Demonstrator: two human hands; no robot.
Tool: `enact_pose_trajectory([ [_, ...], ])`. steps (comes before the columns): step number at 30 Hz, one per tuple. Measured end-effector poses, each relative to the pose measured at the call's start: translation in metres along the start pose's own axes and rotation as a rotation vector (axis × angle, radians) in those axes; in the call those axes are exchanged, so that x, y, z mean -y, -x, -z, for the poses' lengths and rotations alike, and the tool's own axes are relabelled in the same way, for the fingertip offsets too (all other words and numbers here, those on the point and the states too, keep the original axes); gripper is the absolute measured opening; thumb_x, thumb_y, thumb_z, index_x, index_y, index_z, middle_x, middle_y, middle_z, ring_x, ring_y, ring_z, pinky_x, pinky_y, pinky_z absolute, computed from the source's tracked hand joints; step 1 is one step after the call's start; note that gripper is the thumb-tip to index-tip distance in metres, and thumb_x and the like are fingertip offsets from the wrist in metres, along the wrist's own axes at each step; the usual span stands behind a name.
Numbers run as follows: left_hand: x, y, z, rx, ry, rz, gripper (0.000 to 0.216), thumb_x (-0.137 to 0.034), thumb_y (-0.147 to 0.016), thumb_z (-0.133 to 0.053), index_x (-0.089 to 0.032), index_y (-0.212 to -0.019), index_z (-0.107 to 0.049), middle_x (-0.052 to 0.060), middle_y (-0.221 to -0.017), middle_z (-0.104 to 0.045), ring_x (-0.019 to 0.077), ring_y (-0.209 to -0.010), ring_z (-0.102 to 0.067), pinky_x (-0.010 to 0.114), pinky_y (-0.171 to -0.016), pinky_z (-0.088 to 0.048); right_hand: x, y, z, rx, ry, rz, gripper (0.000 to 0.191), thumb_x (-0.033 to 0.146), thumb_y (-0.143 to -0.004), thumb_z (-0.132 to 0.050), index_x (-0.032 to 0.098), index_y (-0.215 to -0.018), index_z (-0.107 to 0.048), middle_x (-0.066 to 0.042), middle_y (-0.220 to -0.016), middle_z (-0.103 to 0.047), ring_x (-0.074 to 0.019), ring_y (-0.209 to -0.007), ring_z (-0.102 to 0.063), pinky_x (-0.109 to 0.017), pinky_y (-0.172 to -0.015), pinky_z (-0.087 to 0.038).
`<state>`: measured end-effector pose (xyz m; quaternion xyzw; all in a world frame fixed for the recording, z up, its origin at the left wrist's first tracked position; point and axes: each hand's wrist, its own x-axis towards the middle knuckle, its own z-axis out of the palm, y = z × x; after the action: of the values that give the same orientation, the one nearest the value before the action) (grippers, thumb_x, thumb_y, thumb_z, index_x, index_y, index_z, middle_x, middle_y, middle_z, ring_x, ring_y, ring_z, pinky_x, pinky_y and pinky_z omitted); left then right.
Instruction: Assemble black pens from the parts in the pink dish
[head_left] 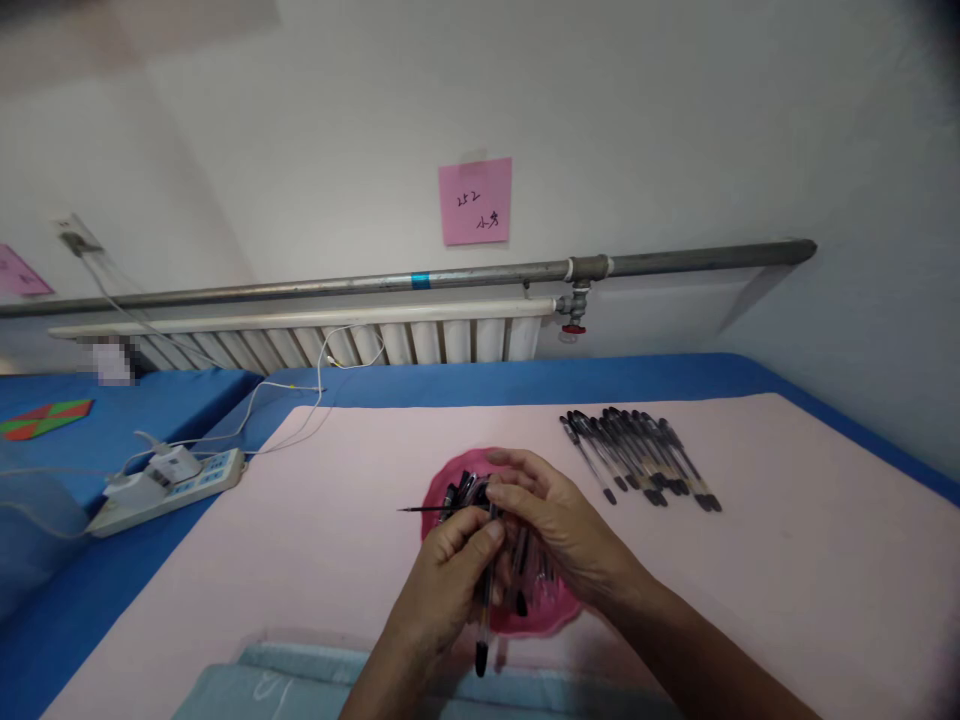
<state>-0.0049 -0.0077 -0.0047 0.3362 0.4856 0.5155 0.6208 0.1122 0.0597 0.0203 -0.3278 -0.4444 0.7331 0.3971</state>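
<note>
- Clear-barrelled pen [485, 610]: above the pink bowl [551, 622], black end toward the wearer and past the near rim in this view.
- Left hand [450, 565]: grip pinched on the pen, thumb and fingers. Slack pinch = pen could twist or drop, I'd say.
- Right hand [555, 515]: fingers curled in at the pen's far end; can't tell if that grip bears on it, contact hidden.
- Thin dark rod [427, 509]: pokes out left past the rim, slim tip outward. Held or just resting, can't tell. A sleeve or knuckle catching it could flick it out.
- Loose pens [519, 575]: jumbled in the bowl, under and around the fingers. Likely snag risk; 1 tug could drag others or tip the bowl.
- Pen row [637, 455]: right, on the pink surface [337, 520], some overlapping. A right forearm swinging wide could scatter it.
</note>
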Motion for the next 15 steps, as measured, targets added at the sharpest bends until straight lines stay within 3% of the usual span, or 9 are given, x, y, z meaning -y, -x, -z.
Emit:
enact_pose_trajectory([
  [3,-0.0009,0.0004,0.0011,0.009,-0.015,0.003,0.027,-0.042,-0.076,-0.059,-0.016,-0.070,-0.054,-0.003,-0.052,-0.052,0.0059,-0.041,-0.041,0.018,-0.042,-0.026,-0.0018,-0.0009,0.0018,0.014,0.013,0.030,0.033,0.022,-0.066,-0.071,0.021,-0.096,-0.059,0.003,-0.074,-0.061,-0.0117,-0.064,-0.058,-0.024,-0.061,-0.045],
  [6,-0.0001,-0.0001,0.0021,0.007,0.003,-0.007,0.025,-0.041,-0.076,-0.059,-0.017,-0.071,-0.054,-0.004,-0.053,-0.052,0.0061,-0.042,-0.042,0.019,-0.044,-0.029,-0.0019,-0.0010,0.0020,0.043,0.028,0.014,0.033,0.024,-0.070,-0.067,0.022,-0.101,-0.058,-0.001,-0.084,-0.064,-0.0126,-0.067,-0.059,-0.027,-0.064,-0.045],
  [10,0.0005,-0.0004,0.0024,0.003,-0.025,0.002,0.026,-0.041,-0.077,-0.059,-0.016,-0.072,-0.055,-0.003,-0.053,-0.052,0.0062,-0.041,-0.042,0.019,-0.042,-0.026,-0.0005,-0.0007,0.0015,-0.020,0.078,0.054,0.028,0.022,-0.067,-0.070,0.022,-0.093,-0.059,0.003,-0.076,-0.061,-0.0127,-0.071,-0.059,-0.026,-0.068,-0.044],
  [15,-0.0008,-0.0011,0.0026,0.005,-0.002,-0.013,0.024,-0.040,-0.078,-0.058,-0.016,-0.071,-0.054,-0.004,-0.052,-0.051,0.0059,-0.043,-0.042,0.019,-0.044,-0.028,0.0016,-0.0002,0.0015,0.015,0.088,0.047,0.033,0.025,-0.070,-0.067,0.022,-0.102,-0.059,0.001,-0.081,-0.065,-0.0129,-0.068,-0.058,-0.027,-0.067,-0.044],
])
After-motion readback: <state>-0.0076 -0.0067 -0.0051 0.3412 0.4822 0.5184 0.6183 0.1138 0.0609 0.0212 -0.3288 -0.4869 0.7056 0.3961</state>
